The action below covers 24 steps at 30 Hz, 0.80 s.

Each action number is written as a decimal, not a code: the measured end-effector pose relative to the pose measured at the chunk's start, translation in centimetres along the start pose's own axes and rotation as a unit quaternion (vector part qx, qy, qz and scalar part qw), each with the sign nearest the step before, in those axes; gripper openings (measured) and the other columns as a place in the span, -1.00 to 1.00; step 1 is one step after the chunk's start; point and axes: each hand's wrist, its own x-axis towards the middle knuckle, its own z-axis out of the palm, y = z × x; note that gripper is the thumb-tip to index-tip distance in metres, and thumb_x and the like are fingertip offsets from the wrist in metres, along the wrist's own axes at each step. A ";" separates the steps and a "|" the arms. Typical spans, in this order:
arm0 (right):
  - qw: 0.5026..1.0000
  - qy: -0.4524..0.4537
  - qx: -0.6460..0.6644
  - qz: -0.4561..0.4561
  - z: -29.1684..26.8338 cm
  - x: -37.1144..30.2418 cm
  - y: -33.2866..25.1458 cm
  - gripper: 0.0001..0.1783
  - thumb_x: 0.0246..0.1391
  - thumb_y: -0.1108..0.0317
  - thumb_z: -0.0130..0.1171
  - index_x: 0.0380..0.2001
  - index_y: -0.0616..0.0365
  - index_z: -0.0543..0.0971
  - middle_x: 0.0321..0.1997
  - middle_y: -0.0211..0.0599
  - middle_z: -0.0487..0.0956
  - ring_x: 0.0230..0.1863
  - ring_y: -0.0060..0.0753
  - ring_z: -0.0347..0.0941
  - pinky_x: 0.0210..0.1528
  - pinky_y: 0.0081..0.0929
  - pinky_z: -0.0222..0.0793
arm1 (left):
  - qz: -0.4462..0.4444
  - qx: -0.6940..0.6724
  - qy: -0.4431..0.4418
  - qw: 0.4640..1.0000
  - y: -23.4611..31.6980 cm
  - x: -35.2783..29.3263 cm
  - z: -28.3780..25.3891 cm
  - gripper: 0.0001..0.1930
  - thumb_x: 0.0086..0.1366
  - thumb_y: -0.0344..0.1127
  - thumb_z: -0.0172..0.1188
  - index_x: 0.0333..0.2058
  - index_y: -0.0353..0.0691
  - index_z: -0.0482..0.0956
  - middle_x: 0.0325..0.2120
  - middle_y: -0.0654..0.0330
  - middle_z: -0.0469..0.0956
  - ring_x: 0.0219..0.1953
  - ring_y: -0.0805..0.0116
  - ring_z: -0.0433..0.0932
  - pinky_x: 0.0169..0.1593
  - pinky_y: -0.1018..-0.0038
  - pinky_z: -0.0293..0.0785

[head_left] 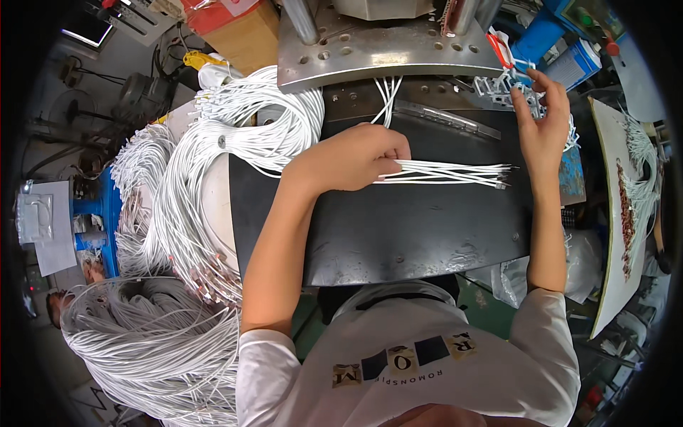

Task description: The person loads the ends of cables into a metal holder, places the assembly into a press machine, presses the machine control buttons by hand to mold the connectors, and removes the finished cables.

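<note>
My left hand (356, 158) is closed round a small bundle of white cables (452, 173) above the black work surface. Their stripped or tipped ends fan out to the right of my fist. More white strands (387, 99) stick up behind that hand, under the edge of the metal press plate. At the right, my right hand (546, 117) is raised with thumb and fingers apart. It is beside a cluster of small white and clear plastic pieces (506, 91), and I see nothing between its fingers.
A thick metal press plate (384, 62) on posts stands at the back. A clear plastic strip (448, 118) lies on the black work surface (398, 235). Large coils of white cable (188, 171) fill the left, with another heap (156, 349) below. A board with cables (615, 213) stands far right.
</note>
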 end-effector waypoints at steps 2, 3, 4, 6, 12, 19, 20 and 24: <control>0.995 -0.006 -0.091 -0.035 -0.3 -0.1 0.0 -0.78 0.23 0.42 0.31 -0.07 0.19 0.65 -0.34 -0.45 0.55 -0.30 -0.59 0.39 -0.15 -0.61 0.32 | 0.010 -0.023 0.016 1.000 -0.2 0.0 0.0 -0.90 0.29 -0.45 0.23 -0.26 -0.36 0.58 -0.46 0.04 0.62 -0.40 0.16 0.59 -0.25 0.32 0.49; 0.995 -0.006 -0.092 -0.034 -0.2 -0.2 -0.1 -0.78 0.23 0.42 0.31 -0.07 0.19 0.65 -0.34 -0.45 0.55 -0.30 -0.59 0.39 -0.15 -0.61 0.32 | 0.015 -0.035 0.024 0.999 -0.2 0.0 0.1 -0.90 0.29 -0.44 0.23 -0.28 -0.36 0.58 -0.49 0.05 0.62 -0.45 0.21 0.57 -0.29 0.35 0.47; 0.993 -0.019 -0.096 -0.059 0.0 -0.1 -0.4 -0.78 0.23 0.41 0.31 -0.07 0.19 0.65 -0.34 -0.44 0.54 -0.29 -0.59 0.39 -0.14 -0.60 0.33 | 0.015 -0.035 0.022 0.999 0.0 0.0 0.1 -0.90 0.29 -0.44 0.23 -0.28 -0.36 0.58 -0.49 0.05 0.62 -0.45 0.21 0.57 -0.29 0.35 0.47; 0.987 -0.044 -0.110 -0.111 0.0 0.1 -0.5 -0.78 0.24 0.40 0.31 -0.07 0.19 0.66 -0.33 -0.42 0.54 -0.27 -0.58 0.40 -0.13 -0.59 0.34 | -0.001 -0.030 0.011 0.999 1.2 0.3 -0.1 -0.89 0.37 -0.41 0.22 -0.23 -0.34 0.59 -0.51 0.20 0.57 -0.46 0.43 0.50 -0.32 0.48 0.42; 0.996 -0.062 0.056 0.022 -0.4 -0.4 0.8 -0.78 0.26 0.38 0.29 -0.07 0.21 0.66 -0.29 -0.43 0.58 -0.24 -0.58 0.46 -0.11 -0.59 0.37 | 0.012 -0.251 -0.009 0.968 3.1 1.8 2.2 -0.86 0.46 -0.34 0.19 -0.19 -0.31 0.62 -0.53 0.39 0.48 -0.47 0.65 0.38 -0.39 0.62 0.32; 0.851 -0.309 0.357 0.231 -0.8 0.1 1.3 -0.60 0.48 0.17 0.00 0.04 0.32 0.60 -0.11 -0.35 0.66 -0.11 -0.56 0.52 0.00 -0.55 0.42 | 0.035 -0.563 -0.197 0.802 5.9 3.7 7.2 -0.80 0.45 -0.32 0.16 -0.12 -0.34 0.61 -0.49 0.36 0.49 -0.50 0.60 0.38 -0.42 0.62 0.28; 0.840 -0.327 0.371 0.223 -0.7 0.0 0.9 -0.54 0.50 0.13 -0.08 0.07 0.34 0.58 -0.06 -0.29 0.66 -0.09 -0.53 0.53 0.03 -0.53 0.42 | 0.001 -0.572 -0.155 0.806 5.3 4.0 7.8 -0.79 0.46 -0.32 0.16 -0.10 -0.35 0.60 -0.48 0.34 0.50 -0.50 0.59 0.39 -0.43 0.62 0.29; 0.834 -0.344 0.385 0.197 0.3 -1.0 -1.3 -0.38 0.55 0.01 -0.27 0.15 0.39 0.52 0.07 -0.16 0.64 -0.02 -0.44 0.53 0.11 -0.44 0.41 | -0.081 -0.570 -0.035 0.817 3.3 4.1 7.9 -0.78 0.46 -0.31 0.16 -0.07 -0.35 0.59 -0.44 0.29 0.51 -0.50 0.57 0.41 -0.44 0.61 0.30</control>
